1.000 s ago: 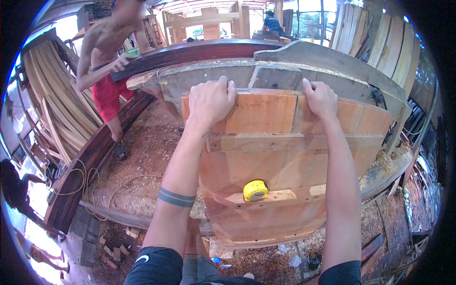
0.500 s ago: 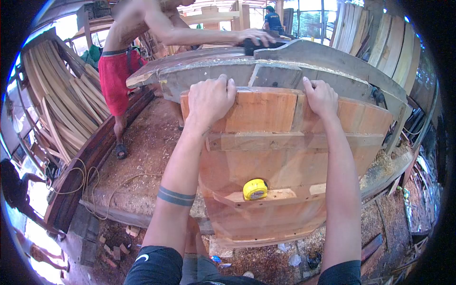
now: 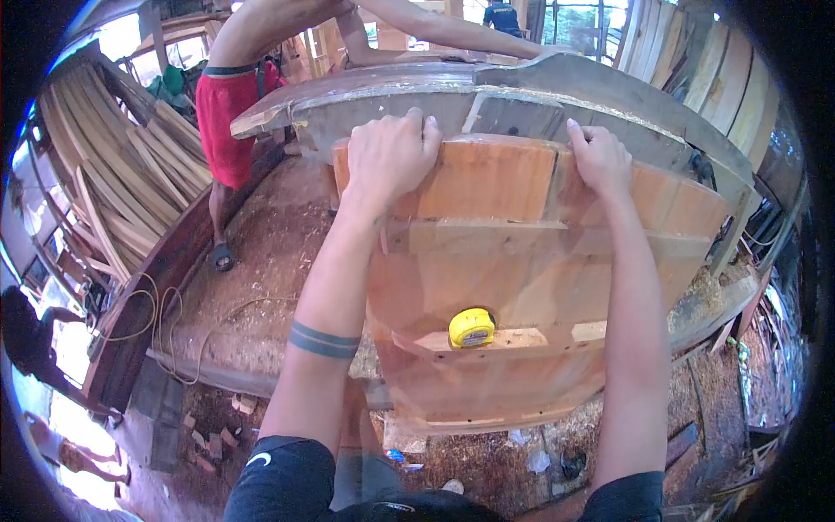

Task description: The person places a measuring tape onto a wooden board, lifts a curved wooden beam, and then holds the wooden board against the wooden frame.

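Note:
Both arms reach forward to a broad orange-brown wooden panel (image 3: 487, 287) that leans upright in front of me. My left hand (image 3: 391, 157) is closed over its top edge near the left corner. Further right along that edge, my right hand (image 3: 602, 158) also grips, thumb up; some fingertips are hidden behind the wood. A yellow tape measure (image 3: 471, 328) rests on a cross batten low on the panel. Just behind the top edge stands a grey curved wooden frame (image 3: 348, 117).
A co-worker in red shorts (image 3: 224, 130) leans over the frame at the back left. Curved planks (image 3: 113, 165) are stacked at the left, more boards (image 3: 722, 83) at the back right. A cord (image 3: 202, 348) trails across the sawdust-covered floor. Wood offcuts (image 3: 209, 444) lie below.
The panel, the tape measure and my hands sit slightly higher in view. The co-worker's arm has reached further right across the frame. My grip looks the same.

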The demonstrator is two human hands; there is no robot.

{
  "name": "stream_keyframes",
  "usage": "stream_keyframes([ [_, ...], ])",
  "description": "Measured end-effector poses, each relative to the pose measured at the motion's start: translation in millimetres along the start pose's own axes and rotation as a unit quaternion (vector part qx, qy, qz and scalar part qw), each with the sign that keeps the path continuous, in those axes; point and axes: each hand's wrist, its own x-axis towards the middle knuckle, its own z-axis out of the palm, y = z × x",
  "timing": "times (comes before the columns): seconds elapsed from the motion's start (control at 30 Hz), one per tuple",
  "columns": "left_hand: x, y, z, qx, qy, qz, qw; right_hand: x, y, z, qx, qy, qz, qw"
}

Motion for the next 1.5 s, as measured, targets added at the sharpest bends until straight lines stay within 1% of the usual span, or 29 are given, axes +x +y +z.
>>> stream_keyframes([
  [0.03,0.1,-0.5,0.3,-0.003,-0.002,-0.001,1.000,-0.6,-0.4,-0.1,0.008,0.009,-0.004,1.000],
  [0.13,0.5,-0.6,0.6,0.002,-0.007,-0.002,1.000,-0.1,-2.8,-4.3,0.002,-0.023,0.008,1.000],
  [0.23,0.8,-0.6,0.3,0.000,-0.014,-0.005,1.000,-1.2,-5.0,-7.3,0.001,-0.032,0.010,0.999],
  [0.33,0.0,-1.6,1.5,0.004,-0.008,0.001,1.000,-1.4,-3.4,-4.9,-0.001,-0.018,0.002,1.000],
  [0.63,-0.1,-1.9,2.5,0.004,-0.002,0.004,1.000,-1.3,-3.1,-4.7,-0.005,-0.016,0.000,1.000],
  [1.03,0.4,0.8,-1.7,0.007,-0.013,-0.004,1.000,-0.2,-0.1,-2.3,0.004,-0.009,-0.007,1.000],
  [1.5,1.4,1.4,-2.2,0.007,-0.030,-0.014,0.999,-1.1,-5.7,-9.0,-0.010,-0.047,0.014,0.999],
])
